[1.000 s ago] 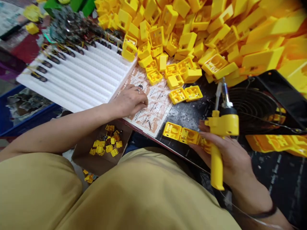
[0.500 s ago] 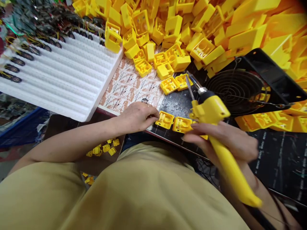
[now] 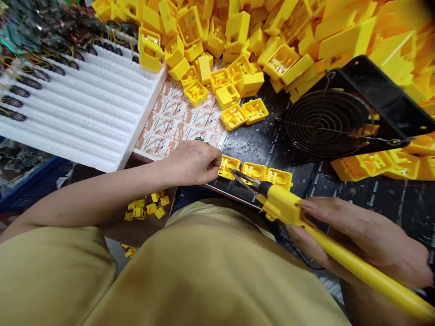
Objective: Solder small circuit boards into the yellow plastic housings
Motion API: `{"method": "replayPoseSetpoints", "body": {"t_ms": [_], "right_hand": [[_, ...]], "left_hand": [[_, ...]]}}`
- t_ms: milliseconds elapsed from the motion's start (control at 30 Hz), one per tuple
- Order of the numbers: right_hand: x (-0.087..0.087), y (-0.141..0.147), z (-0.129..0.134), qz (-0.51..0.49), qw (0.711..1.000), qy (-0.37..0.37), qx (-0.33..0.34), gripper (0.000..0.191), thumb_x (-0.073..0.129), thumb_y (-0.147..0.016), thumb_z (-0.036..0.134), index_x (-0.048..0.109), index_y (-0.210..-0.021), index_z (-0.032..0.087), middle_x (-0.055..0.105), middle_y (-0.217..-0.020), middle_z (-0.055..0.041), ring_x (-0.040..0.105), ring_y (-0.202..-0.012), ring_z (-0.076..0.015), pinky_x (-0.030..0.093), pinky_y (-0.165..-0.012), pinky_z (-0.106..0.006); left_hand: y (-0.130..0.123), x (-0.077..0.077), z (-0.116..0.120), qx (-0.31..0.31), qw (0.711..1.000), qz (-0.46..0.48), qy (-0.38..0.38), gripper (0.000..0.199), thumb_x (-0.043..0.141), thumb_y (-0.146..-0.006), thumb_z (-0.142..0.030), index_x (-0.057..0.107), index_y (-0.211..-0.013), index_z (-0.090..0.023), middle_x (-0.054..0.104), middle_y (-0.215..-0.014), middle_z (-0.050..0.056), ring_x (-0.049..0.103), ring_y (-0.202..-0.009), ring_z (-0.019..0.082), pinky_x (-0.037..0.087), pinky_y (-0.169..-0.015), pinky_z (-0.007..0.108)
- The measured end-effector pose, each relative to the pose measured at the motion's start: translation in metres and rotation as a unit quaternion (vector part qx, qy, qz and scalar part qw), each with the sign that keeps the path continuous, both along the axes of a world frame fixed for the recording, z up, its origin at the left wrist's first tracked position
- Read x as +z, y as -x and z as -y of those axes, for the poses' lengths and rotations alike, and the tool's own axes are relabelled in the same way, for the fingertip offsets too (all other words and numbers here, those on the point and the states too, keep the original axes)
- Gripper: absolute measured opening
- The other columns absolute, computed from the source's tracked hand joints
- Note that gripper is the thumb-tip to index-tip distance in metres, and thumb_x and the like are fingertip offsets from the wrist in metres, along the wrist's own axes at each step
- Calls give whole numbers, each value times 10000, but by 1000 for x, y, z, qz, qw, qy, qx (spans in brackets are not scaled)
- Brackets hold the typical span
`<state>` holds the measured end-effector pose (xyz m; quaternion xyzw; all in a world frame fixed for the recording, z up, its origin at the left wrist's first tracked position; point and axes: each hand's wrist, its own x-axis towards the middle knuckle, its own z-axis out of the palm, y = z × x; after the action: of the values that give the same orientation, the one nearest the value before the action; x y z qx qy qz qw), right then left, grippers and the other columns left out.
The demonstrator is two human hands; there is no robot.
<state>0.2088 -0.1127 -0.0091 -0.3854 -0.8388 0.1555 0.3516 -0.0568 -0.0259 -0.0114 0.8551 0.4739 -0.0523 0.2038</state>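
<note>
Yellow plastic cases (image 3: 254, 172) lie in a row on the black desk (image 3: 261, 145); they look light and stiff, best taken by their outer walls. Curled left fingers (image 3: 217, 162) touch the end case (image 3: 228, 166), though any grip is unclear. Right fingers (image 3: 322, 206) wrap a yellow soldering iron (image 3: 285, 208), its tip reaching over that case.

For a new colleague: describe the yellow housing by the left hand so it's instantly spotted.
On the black mat below the yellow pile, three open housings lie in a row. Take the leftmost: left fingertips touch it, the soldering tool's tips reach it.
</note>
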Motion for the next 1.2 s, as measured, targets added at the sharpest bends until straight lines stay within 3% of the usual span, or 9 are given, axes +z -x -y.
{"method": "replayPoseSetpoints", "body": {"t_ms": [67, 200, 300, 433, 667, 833, 1000, 1100, 1200], "right_hand": [[-4, 4, -5, -14, 998, -16, 54, 390, 663, -876, 177, 549, -1248, 207, 678, -739, 9, 662, -652, -116, 574, -634, -206], [-8, 6, -9, -3, 999, -32, 34, 181, 710, -844, 173, 579, -968, 188, 667, -751, -5, 654, -676, -99, 557, -656, -190], [-5, 10, -12, 29, 996, -67, 48, 124, 698, -865, 194, 576, -865, 169, 664, -729, -11, 638, -651, -77, 552, -644, -176], [4, 12, -16, 27, 993, -79, 82, 181, 756, -801, 134, 593, -876, 151, 677, -744, -18, 637, -659, -84, 552, -616, -199], [7, -9, -9, 39, 999, -26, 24, 85, 666, -891, 212, 591, -930, 214, 669, -776, -15, 634, -683, -96, 532, -611, -227], [3, -6, -6, -3, 1000, -5, -10, 56, 635, -921, 256, 599, -940, 218, 652, -764, -18, 625, -681, -100, 511, -610, -230], [-5, -12, -11, -5, 1000, -12, -1, 404, 651, -897, 218, 545, -1284, 263, 691, -803, -19, 665, -666, -135, 526, -526, -230], [-20, -27, -14, 34, 999, -10, -19, 580, 675, -875, 295, 444, -1407, 328, 720, -972, -47, 685, -653, -171, 545, -474, -268], [-31, -40, -19, 53, 998, 9, -13, 639, 680, -863, 372, 383, -1428, 406, 715, -1057, -33, 676, -606, -174, 538, -424, -282]], "left_hand": [[-1, 1, -2, -9, 1000, -7, 6, 179, 535, -754, -220, 708, -795, -202, 719, -727, 6, 642, -694, 160, 330, -575, 241], [-2, 3, -6, -36, 999, -21, 9, 170, 533, -749, -210, 702, -773, -206, 711, -707, 0, 614, -662, 143, 305, -564, 238], [-4, 3, -7, -48, 998, -32, 8, 164, 536, -752, -209, 699, -766, -209, 697, -684, -4, 592, -636, 139, 283, -555, 243], [-7, 3, -9, -57, 997, -45, 5, 140, 540, -755, -222, 677, -728, -204, 661, -639, -2, 558, -596, 137, 235, -533, 257], [-8, 6, -12, -74, 996, -45, -5, 126, 556, -759, -225, 654, -684, -197, 644, -609, -5, 534, -556, 123, 223, -513, 260], [-10, 7, -11, -72, 995, -70, 5, 141, 546, -765, -234, 676, -724, -203, 659, -640, 4, 568, -594, 144, 248, -527, 269], [-8, 13, -10, -66, 996, -61, -18, 193, 559, -787, -294, 693, -886, -197, 695, -787, 27, 630, -716, 181, 324, -553, 261], [5, 21, -14, 5, 997, 4, -79, 317, 535, -839, -368, 669, -1062, -186, 704, -956, 45, 636, -801, 171, 432, -682, 262], [28, 21, -19, 79, 988, 4, -132, 306, 456, -896, -355, 693, -1000, -191, 706, -924, 40, 635, -836, 166, 452, -764, 272]]}}
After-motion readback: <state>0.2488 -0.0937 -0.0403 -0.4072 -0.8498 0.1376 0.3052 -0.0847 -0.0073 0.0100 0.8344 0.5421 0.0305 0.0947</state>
